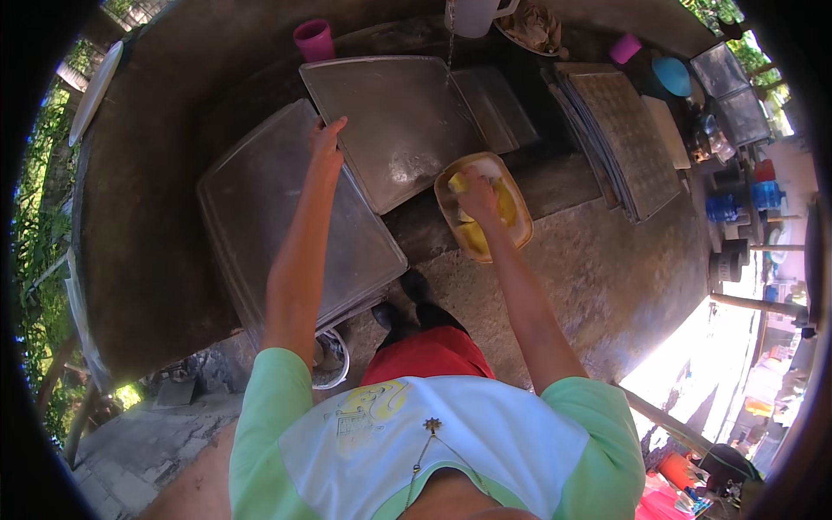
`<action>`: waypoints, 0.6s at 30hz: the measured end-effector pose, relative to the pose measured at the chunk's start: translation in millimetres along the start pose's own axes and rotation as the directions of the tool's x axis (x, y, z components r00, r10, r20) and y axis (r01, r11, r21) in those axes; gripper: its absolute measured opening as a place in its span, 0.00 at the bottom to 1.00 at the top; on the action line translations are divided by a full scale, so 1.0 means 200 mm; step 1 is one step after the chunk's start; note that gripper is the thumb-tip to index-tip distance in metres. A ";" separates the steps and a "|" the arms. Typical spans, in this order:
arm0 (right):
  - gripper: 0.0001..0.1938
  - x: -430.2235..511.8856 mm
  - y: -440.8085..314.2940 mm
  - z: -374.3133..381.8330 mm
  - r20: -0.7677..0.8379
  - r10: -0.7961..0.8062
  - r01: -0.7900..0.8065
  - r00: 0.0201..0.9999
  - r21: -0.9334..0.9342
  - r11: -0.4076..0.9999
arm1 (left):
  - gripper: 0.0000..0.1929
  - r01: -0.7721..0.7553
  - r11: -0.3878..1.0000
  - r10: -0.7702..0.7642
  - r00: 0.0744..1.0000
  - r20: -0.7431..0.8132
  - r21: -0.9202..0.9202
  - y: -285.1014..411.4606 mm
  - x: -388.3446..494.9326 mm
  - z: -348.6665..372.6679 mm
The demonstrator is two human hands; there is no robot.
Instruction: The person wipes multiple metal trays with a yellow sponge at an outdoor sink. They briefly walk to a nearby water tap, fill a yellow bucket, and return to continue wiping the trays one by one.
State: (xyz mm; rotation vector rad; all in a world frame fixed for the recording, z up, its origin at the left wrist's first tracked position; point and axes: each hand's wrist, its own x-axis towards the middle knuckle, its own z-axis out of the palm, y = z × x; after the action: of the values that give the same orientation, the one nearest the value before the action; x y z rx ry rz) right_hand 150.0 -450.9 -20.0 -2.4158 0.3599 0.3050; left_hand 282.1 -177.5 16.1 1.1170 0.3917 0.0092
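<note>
My left hand (329, 140) grips the left edge of a flat metal baking tray (396, 117), fingers along its rim. This tray lies tilted across the sink area, partly over another metal tray (279, 201) on a stack at the left. My right hand (480, 196) is down inside a worn yellowish plastic tub (525, 229), closed on a yellow sponge (457, 182). Whitish suds and more yellow material, not clearly made out, lie around the fingers. A thin stream of water (450, 49) falls near the held tray's far right corner.
Behind stand a magenta cup (313, 40), a white pitcher (469, 18) and a bowl with crumpled brown material (532, 29). Several stacked trays (624, 136) sit right, near a blue bowl (671, 76). A white-rimmed bucket (343, 364) stands low beside my legs.
</note>
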 end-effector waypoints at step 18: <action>0.12 -0.03 0.02 -0.14 -0.244 -0.242 0.292 0.939 0.194 0.937 | 0.20 -0.322 0.679 -0.110 0.844 0.526 0.660 -0.27 -0.68 0.07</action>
State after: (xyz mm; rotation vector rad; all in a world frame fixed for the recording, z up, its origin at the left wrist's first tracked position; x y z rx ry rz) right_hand 146.3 -470.9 1.4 -2.2384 0.1446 -0.1196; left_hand 149.2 -240.2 15.2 1.8834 -0.2240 -0.3822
